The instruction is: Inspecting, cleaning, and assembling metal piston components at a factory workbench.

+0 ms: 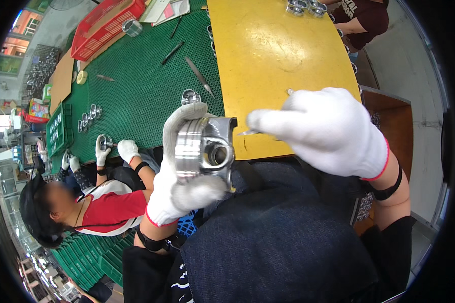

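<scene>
A shiny metal engine piston (218,132) is gripped in my white-gloved left hand (174,166), fingers behind it and thumb across the near side. Its ring grooves face left and the round pin hole shows toward me. My right hand (323,129), also gloved, is closed to the right of the piston. From its fingertips a thin pointed metal tool (246,133) pokes out toward the piston's edge, apart from it; the rest of the tool is hidden in the hand. Another piston (190,96) stands on the green mat just beyond my left fingers.
The table has a green mat (136,81) on the left and a yellow sheet (283,45) on the right. A pointed metal tool (199,77), a black pen (172,53) and a red basket (103,30) lie farther off. A co-worker (111,207) sits at left, holding a piston.
</scene>
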{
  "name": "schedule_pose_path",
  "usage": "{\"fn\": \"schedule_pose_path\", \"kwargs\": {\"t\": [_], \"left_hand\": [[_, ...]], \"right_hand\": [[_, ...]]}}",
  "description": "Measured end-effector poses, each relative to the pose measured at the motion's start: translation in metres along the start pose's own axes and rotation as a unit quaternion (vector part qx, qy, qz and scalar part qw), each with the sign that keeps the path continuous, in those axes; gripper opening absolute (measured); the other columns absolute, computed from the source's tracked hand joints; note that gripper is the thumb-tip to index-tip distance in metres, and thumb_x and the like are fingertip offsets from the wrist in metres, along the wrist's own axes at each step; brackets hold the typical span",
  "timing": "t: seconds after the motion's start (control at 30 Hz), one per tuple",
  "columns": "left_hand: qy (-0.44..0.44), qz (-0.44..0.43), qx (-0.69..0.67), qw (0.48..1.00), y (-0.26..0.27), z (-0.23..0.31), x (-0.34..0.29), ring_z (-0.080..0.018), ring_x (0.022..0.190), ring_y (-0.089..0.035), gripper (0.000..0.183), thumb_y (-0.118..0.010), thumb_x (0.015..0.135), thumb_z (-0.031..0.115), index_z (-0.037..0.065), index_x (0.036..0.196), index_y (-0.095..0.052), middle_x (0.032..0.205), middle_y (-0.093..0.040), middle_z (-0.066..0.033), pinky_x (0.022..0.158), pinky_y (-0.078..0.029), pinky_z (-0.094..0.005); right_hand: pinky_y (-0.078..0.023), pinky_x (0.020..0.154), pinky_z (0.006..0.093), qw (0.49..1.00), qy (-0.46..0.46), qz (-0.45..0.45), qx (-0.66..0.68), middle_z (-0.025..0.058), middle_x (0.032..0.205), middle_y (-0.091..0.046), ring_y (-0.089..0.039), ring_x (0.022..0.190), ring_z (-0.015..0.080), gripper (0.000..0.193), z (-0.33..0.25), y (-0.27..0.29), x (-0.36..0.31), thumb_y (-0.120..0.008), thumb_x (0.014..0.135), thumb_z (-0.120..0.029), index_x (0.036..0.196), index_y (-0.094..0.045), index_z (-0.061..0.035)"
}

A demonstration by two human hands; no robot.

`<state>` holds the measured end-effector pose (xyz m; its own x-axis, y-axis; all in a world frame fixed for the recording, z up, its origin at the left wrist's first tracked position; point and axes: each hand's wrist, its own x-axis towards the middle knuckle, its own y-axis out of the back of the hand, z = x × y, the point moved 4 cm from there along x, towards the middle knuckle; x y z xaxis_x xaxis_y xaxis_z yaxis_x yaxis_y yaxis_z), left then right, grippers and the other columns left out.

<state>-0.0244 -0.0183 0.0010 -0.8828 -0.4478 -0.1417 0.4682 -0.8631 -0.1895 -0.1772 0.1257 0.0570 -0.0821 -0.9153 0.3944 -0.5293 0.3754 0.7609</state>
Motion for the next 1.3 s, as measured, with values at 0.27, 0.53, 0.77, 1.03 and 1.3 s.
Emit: {"fn": "schedule_pose_path", "kwargs": {"t": [0.27, 0.53, 0.77, 1.03, 1.3], "left_hand": [[-0.235, -0.105, 0.321, 0.911, -0.005, 0.006, 0.006, -0.0279, 0.116, -0.051, 0.125, -0.087, 0.046, 0.057, 0.001, 0.138, -0.024, 0.128, -0.042, -0.0185, 0.096, -0.046, -0.0404], [-0.41, -0.063, 0.417, 0.809, -0.01, 0.008, 0.009, -0.0346, 0.116, -0.047, 0.112, -0.085, 0.053, 0.057, 0.004, 0.134, -0.029, 0.125, -0.04, -0.0251, 0.093, -0.046, -0.0429], [0.011, 0.147, -0.32, 0.936, 0.102, -0.058, 0.072, -0.0356, 0.108, -0.057, 0.052, -0.049, 0.095, 0.038, 0.006, 0.135, -0.036, 0.126, -0.05, -0.0177, 0.083, -0.055, -0.0428], [0.128, 0.397, -0.348, 0.84, 0.246, -0.219, 0.109, -0.0181, 0.079, -0.061, 0.025, -0.041, 0.1, 0.03, 0.013, 0.107, -0.058, 0.098, -0.064, -0.0035, 0.055, -0.054, -0.0293], [0.137, 0.369, -0.23, 0.89, 0.3, -0.312, 0.165, -0.0174, 0.094, -0.062, 0.02, -0.046, 0.097, 0.022, 0.017, 0.113, -0.057, 0.109, -0.063, -0.0037, 0.065, -0.053, -0.0324]], "right_hand": [[-0.046, 0.051, 0.0314, 0.959, 0.035, -0.102, -0.261, 0.0016, 0.062, -0.049, -0.057, 0.054, 0.0183, 0.019, -0.012, -0.025, 0.004, -0.06, 0.074, -0.014, 0.093, -0.063, -0.013], [-0.054, 0.07, 0.0372, 0.958, -0.196, -0.156, 0.142, 0.015, 0.082, -0.066, -0.066, 0.075, 0.0296, 0.026, 0.016, -0.054, -0.008, -0.053, 0.086, -0.015, 0.108, -0.063, -0.0052], [-0.053, 0.069, 0.0297, 0.926, -0.32, -0.083, 0.182, 0.0124, 0.084, -0.068, -0.066, 0.07, 0.0196, 0.026, 0.057, -0.057, -0.076, -0.054, 0.086, -0.005, 0.109, -0.064, -0.0008], [-0.047, 0.07, 0.0245, 0.575, -0.684, -0.081, 0.441, 0.0032, 0.08, -0.062, -0.057, 0.076, 0.0106, 0.015, -0.033, -0.09, -0.219, -0.061, 0.086, -0.016, 0.093, -0.062, -0.0029], [-0.048, 0.073, 0.0283, 0.606, -0.779, 0.038, 0.157, 0.0091, 0.081, -0.065, -0.062, 0.077, 0.0141, 0.023, -0.043, -0.117, -0.214, -0.063, 0.086, -0.026, 0.092, -0.063, -0.0045]]}}
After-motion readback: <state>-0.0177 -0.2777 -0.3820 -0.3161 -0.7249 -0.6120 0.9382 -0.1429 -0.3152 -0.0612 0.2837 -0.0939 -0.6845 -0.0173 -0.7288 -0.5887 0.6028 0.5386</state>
